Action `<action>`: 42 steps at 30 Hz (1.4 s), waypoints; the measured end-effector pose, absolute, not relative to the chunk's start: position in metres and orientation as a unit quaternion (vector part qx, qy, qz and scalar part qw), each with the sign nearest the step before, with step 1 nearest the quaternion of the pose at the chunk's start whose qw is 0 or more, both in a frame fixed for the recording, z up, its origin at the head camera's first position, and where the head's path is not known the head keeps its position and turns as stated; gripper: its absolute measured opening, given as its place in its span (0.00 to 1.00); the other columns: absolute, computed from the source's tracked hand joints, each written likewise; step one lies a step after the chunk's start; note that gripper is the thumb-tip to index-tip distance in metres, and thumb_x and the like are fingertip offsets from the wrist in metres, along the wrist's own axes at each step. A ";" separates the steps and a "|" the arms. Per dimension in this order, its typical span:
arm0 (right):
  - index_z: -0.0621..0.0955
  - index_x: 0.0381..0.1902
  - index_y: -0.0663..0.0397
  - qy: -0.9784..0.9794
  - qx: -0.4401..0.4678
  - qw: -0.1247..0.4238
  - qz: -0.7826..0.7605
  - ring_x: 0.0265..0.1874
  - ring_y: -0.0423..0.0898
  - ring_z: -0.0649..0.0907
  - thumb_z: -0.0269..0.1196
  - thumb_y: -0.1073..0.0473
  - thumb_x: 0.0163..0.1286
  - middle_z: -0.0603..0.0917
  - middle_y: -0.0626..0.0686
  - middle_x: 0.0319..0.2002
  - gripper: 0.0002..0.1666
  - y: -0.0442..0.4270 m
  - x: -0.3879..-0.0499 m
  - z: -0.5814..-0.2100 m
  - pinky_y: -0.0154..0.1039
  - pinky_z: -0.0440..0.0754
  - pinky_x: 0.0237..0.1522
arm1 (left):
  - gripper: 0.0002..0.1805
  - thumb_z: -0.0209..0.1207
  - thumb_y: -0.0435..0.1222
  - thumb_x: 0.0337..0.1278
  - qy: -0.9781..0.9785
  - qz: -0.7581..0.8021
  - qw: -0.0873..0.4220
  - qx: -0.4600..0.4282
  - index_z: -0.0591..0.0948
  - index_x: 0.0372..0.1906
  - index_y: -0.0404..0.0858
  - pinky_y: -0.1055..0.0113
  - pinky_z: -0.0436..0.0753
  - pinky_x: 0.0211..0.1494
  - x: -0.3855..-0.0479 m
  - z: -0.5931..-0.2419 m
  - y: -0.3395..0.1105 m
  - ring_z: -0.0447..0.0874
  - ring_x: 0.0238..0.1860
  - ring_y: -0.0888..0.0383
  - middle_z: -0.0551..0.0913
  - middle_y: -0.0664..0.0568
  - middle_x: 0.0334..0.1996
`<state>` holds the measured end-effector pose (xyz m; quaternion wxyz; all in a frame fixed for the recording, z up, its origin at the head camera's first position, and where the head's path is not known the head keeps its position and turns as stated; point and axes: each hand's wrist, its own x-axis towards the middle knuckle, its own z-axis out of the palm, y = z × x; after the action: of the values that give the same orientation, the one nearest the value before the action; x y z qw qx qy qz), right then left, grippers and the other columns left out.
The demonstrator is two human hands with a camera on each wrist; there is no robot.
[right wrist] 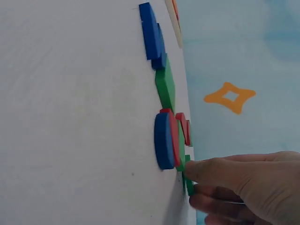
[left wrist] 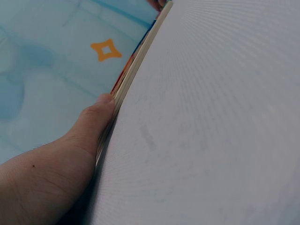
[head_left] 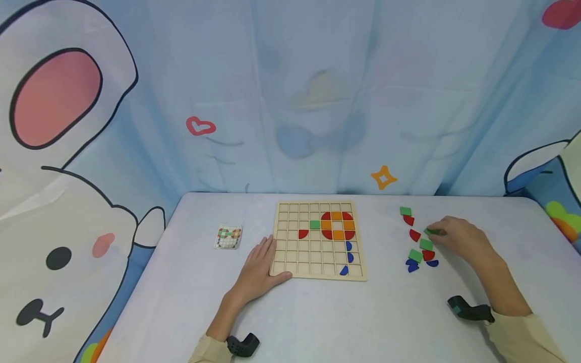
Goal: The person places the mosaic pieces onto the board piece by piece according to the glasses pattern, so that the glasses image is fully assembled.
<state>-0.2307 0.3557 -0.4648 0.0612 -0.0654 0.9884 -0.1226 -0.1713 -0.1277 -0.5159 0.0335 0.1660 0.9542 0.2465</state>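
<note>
My right hand (head_left: 464, 241) pinches a green square tile (head_left: 430, 232) at the right of the table, among loose pieces. In the right wrist view the thumb and fingers meet at that green tile's edge, next to a standing-out blue half-round piece (right wrist: 163, 141). My left hand (head_left: 257, 271) rests against the left edge of a wooden grid board (head_left: 290, 258), fingers straight and thumb at its front corner. On the board, red quarter-rounds and orange squares (head_left: 336, 216) form a ring. Also there lie a green square (head_left: 315, 225), a red quarter-round (head_left: 303, 234) and blue pieces (head_left: 350, 257).
Around the right hand lie more green squares (head_left: 415, 255), red quarter-rounds (head_left: 414, 235) and blue pieces (head_left: 413, 268). A small pattern card (head_left: 228, 237) sits left of the board. Behind the white table (head_left: 317, 317) hangs a blue printed curtain (head_left: 254, 91).
</note>
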 end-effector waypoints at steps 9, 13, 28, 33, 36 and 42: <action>0.86 0.46 0.61 0.958 -0.147 -0.178 -0.167 0.33 0.56 0.81 0.71 0.64 0.54 0.81 0.64 0.40 0.20 0.319 -0.226 -0.446 0.41 0.82 0.25 | 0.54 0.54 0.64 0.58 0.954 0.246 0.033 0.170 0.48 0.77 0.37 0.49 0.48 0.80 -0.173 -0.513 -0.128 0.40 0.80 0.50 0.46 0.48 0.79; 0.88 0.43 0.59 0.929 -0.215 -0.240 -0.182 0.29 0.52 0.80 0.72 0.66 0.51 0.82 0.61 0.38 0.18 0.290 -0.228 -0.439 0.39 0.79 0.24 | 0.54 0.55 0.64 0.58 0.954 0.246 0.032 0.170 0.48 0.77 0.37 0.49 0.48 0.80 -0.172 -0.512 -0.128 0.40 0.80 0.50 0.46 0.48 0.79; 0.86 0.49 0.59 0.907 -0.302 -0.159 -0.248 0.40 0.52 0.82 0.67 0.65 0.61 0.83 0.59 0.44 0.17 0.193 -0.254 -0.443 0.45 0.85 0.37 | 0.54 0.53 0.65 0.58 0.956 0.240 0.037 0.166 0.47 0.78 0.39 0.50 0.48 0.80 -0.173 -0.513 -0.129 0.39 0.80 0.51 0.45 0.49 0.79; 0.85 0.51 0.60 0.918 -0.295 -0.087 -0.251 0.44 0.53 0.83 0.65 0.62 0.65 0.83 0.60 0.48 0.17 0.155 -0.262 -0.447 0.47 0.85 0.44 | 0.53 0.53 0.65 0.59 0.954 0.241 0.026 0.174 0.47 0.78 0.38 0.49 0.49 0.80 -0.176 -0.513 -0.130 0.40 0.80 0.50 0.45 0.48 0.79; 0.85 0.49 0.61 0.914 -0.316 -0.080 -0.243 0.42 0.52 0.83 0.66 0.61 0.65 0.84 0.58 0.46 0.16 0.135 -0.268 -0.453 0.43 0.85 0.41 | 0.53 0.53 0.65 0.59 0.954 0.242 0.029 0.174 0.48 0.78 0.38 0.49 0.49 0.80 -0.175 -0.513 -0.130 0.40 0.80 0.50 0.45 0.48 0.79; 0.86 0.46 0.61 0.921 -0.306 -0.023 -0.240 0.43 0.51 0.83 0.65 0.61 0.66 0.84 0.57 0.45 0.13 0.110 -0.274 -0.463 0.43 0.84 0.44 | 0.53 0.53 0.65 0.59 0.954 0.243 0.034 0.175 0.48 0.77 0.37 0.49 0.49 0.80 -0.171 -0.513 -0.129 0.40 0.80 0.50 0.46 0.48 0.79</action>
<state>-0.2742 0.1096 -0.4634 -0.0234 -0.3062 0.9209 -0.2402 -0.1714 -0.1291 -0.5128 0.0341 0.1746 0.9536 0.2430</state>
